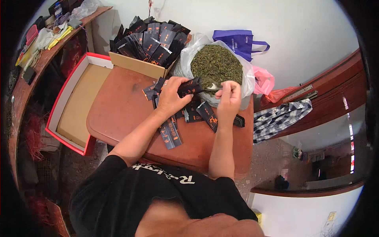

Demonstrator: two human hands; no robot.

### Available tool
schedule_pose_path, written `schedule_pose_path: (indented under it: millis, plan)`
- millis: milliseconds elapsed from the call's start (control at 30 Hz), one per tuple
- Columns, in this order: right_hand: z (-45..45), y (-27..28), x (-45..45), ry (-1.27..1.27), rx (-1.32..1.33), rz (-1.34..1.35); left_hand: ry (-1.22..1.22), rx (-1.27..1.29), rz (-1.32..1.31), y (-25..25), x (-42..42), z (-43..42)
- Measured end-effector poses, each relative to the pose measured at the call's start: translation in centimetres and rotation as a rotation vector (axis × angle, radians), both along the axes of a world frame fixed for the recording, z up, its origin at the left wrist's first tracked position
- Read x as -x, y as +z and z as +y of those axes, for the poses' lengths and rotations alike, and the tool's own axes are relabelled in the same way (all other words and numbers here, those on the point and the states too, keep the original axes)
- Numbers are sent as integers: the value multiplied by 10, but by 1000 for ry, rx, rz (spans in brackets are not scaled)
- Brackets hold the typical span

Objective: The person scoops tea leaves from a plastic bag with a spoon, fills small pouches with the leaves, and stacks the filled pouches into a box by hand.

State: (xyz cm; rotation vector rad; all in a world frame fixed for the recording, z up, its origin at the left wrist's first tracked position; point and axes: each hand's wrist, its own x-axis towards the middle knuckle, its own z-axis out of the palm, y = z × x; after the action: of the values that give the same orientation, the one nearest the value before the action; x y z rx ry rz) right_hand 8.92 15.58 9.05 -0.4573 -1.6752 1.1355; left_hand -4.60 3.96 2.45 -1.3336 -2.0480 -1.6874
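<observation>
My left hand [173, 96] is closed around a black packet [191, 87] with orange print, its mouth turned toward the spoon. Pinched in my right hand [229, 93] is a metal spoon [212, 86], its bowl close to the packet's mouth. Whether the spoon carries anything is hard to make out. Behind both hands a clear plastic bag [248, 79] holds a heap of dried green leaves [217, 61]. More flat black packets [170, 133] lie on the table beneath and beside my hands.
A cardboard box [136, 65] full of black packets stands at the back of the reddish-brown table [118, 106]. To the left is a red-rimmed box lid [71, 108]. A blue bag [239, 41], pink bag [263, 79] and checked cloth [282, 118] are at the right.
</observation>
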Motion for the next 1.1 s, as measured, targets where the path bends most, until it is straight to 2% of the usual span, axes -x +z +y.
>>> schedule_pose_path:
  millis: [33,67,167,200,333,433,533,633,667,867,967,1000,1100]
  plan:
    - [-5,2,1,-16,-45,-47,5,-4,5,0,-1,0]
    - [-8,5,0,-56,-214,-152,10,-7,10,1,-2,-1]
    - [-11,4,6,-68,-789,-212,2,-12,7,0,-3,-1]
    - [-18,5,4,-21,-721,-226,-4,-14,4,0,-2,-1]
    - [-7,12,-7,-213,-622,-233,3,-12,-9,1,-3,-1]
    - [12,19,-23,-257,-220,-136,-17,-15,-18,2,-2,-2]
    - [33,14,-35,-363,-253,-207,-28,-13,-17,4,-2,-3]
    - [44,1,-33,-450,-395,-317,-24,-31,-8,3,-2,-2]
    - [52,-11,-28,-429,-438,-316,-26,-33,-10,3,-4,-3]
    - [39,-38,10,-258,-161,-109,-39,-36,-2,3,-3,0]
    - [45,-43,9,-277,-152,-68,-25,-30,-3,3,-1,-1]
    - [45,-44,4,-230,-26,-12,-23,-23,-11,2,-3,-1]
    - [51,-45,1,-212,111,115,-41,-24,-1,0,-2,0]
